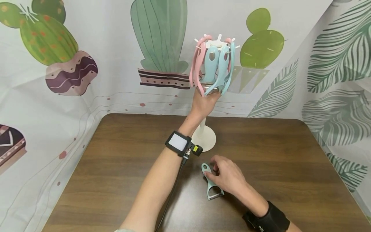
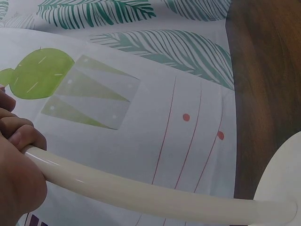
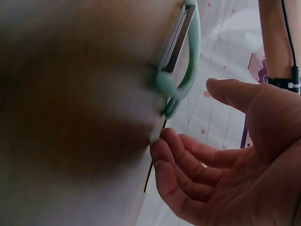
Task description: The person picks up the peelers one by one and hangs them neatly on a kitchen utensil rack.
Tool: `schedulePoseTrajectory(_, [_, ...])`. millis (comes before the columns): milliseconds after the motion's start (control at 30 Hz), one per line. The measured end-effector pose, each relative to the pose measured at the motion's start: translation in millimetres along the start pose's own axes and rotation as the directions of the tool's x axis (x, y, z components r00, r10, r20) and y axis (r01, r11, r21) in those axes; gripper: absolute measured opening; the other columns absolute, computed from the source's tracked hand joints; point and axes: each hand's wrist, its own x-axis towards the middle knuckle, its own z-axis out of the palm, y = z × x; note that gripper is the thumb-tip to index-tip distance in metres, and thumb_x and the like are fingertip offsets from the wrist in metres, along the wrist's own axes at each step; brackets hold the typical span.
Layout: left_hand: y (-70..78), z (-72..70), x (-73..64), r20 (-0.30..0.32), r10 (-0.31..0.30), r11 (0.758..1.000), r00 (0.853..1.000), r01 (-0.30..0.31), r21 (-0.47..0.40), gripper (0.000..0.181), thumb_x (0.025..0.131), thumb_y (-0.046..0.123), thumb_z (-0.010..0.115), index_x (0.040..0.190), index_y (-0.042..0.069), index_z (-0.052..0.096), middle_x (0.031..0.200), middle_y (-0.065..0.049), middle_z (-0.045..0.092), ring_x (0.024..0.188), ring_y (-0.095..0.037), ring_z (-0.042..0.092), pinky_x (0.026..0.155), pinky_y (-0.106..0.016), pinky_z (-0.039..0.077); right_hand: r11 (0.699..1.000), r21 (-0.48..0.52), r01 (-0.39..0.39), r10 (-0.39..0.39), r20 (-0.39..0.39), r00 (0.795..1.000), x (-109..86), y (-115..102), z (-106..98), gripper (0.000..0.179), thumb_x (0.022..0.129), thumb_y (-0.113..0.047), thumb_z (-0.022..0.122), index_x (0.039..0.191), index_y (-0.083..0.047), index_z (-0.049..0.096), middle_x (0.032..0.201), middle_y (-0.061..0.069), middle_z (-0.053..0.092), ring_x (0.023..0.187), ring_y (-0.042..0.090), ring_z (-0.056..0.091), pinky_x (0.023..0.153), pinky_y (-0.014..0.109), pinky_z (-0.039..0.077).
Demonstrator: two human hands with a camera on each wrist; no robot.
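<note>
A white stand (image 1: 209,139) with a round base and a hooked top rises at the far side of the table. My left hand (image 1: 205,104) grips its pole (image 2: 117,188) just below the hanging tools, fingers wrapped around it in the left wrist view. Pink peelers (image 1: 199,62) and light blue peelers (image 1: 211,64) hang from the hooks. A mint-green peeler (image 1: 209,183) lies on the table, its blade end towards me. Over it hovers my right hand (image 1: 230,176); the right wrist view shows thumb and loosely bent fingers apart, close to the peeler (image 3: 194,52), holding nothing.
The brown wooden table (image 1: 130,167) meets a cloth backdrop (image 1: 107,64) printed with cacti and leaves. A black cable (image 1: 171,196) runs from the left wrist band (image 1: 178,143) along the forearm. A black band (image 1: 269,219) wraps the right wrist.
</note>
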Motion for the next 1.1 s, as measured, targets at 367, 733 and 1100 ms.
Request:
schedulePoseTrajectory(367, [12.2,-3.1,-0.3,-0.005,0.017,1.0,1.0,-0.017,0.009,0.043,0.094,-0.009,0.062,0.136,-0.01,0.05,0.109,-0.022,0.059,0.1,-0.026,0.053,0.091,-0.026,0.04,1.0,-0.004,0.019,-0.019,0.02,1.0,-5.3,-4,6,0.042,0.08,-0.038,0.094,0.105,-0.015,0.069,0.087,-0.004,0.062,0.075,0.009,0.054,0.066,0.033,0.048])
schedulePoseTrajectory(733, [12.7,-2.0,-1.2,-0.004,0.025,1.0,1.0,-0.025,0.005,0.046,0.095,-0.009,0.063,0.139,-0.01,0.049,0.118,-0.024,0.062,0.102,-0.026,0.053,0.093,-0.026,0.041,0.999,-0.017,0.038,-0.037,0.027,0.999,-5.5,-3,8,0.044,0.078,-0.036,0.095,0.104,-0.014,0.067,0.086,-0.004,0.06,0.076,0.01,0.053,0.066,0.032,0.047])
schedulePoseTrajectory(1100, [12.0,-2.0,-1.1,-0.012,0.042,0.999,0.999,-0.042,0.014,0.045,0.094,-0.009,0.062,0.137,-0.011,0.049,0.114,-0.023,0.061,0.101,-0.027,0.053,0.092,-0.026,0.041,0.999,-0.029,0.025,-0.024,0.051,0.998,-5.1,-3,9,0.042,0.08,-0.029,0.094,0.105,-0.012,0.065,0.075,-0.005,0.059,0.068,0.01,0.051,0.061,0.032,0.044])
